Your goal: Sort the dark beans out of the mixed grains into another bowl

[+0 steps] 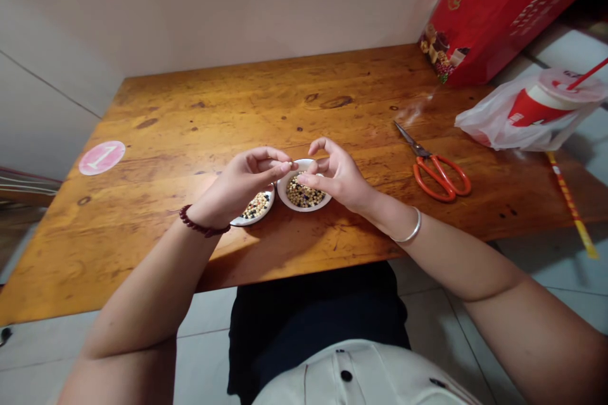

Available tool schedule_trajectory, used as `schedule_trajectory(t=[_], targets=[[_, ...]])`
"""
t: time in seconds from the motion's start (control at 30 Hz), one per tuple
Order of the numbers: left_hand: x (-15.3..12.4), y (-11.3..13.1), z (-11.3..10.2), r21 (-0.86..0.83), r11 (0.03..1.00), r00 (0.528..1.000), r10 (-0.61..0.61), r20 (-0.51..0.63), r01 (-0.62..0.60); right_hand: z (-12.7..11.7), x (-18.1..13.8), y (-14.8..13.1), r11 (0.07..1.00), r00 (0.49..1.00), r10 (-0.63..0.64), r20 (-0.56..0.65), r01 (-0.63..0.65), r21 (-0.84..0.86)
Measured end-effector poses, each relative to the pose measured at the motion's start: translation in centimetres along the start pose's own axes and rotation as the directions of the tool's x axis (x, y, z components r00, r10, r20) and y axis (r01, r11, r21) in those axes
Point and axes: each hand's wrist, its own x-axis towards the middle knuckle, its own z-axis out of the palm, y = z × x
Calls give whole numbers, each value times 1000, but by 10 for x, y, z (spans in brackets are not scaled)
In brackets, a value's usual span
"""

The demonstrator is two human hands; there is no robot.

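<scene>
My left hand (251, 177) is above the left dish, thumb and fingertips pinched on a small pale bead-like piece (294, 166). Over the right side of a white bowl (281, 196) is my right hand (339, 177). Its fingers are curled but apart from the thumb, and I see nothing between them. Small round beads or beans (304, 195), mostly pale yellow with some dark ones, lie in this bowl. A white dish (270, 202) just to its left has similar yellow, black and orange pieces (255, 205); my left hand and wrist partly cover it.
Orange-handled scissors (434, 168) lie on the wooden table (190, 120), right of the bowls. A round "1" sticker (102, 158) is at the left. Toward the right are a red bag (503, 12), a bagged cup with a straw (544, 104) and a yellow-red strip (570, 202).
</scene>
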Motion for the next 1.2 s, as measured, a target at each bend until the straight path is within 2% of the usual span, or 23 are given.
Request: schedule_trajectory(t=[0.23, 0.73, 1.07, 1.2], targets=[[0, 1, 3, 19, 1000, 1000, -2, 4, 2, -1, 1, 2, 999, 1000, -9, 6, 9, 40], [1, 2, 6, 11, 1000, 1000, 7, 14, -7, -1, 2, 0, 1000, 1000, 4, -6, -4, 12], [-2, 8, 3, 157, 988, 1000, -5, -12, 7, -2, 2, 3, 999, 999, -24, -36, 23, -28], [-4, 9, 4, 260, 963, 998, 68, 15, -70, -2, 2, 5, 998, 998, -50, -38, 48, -50]])
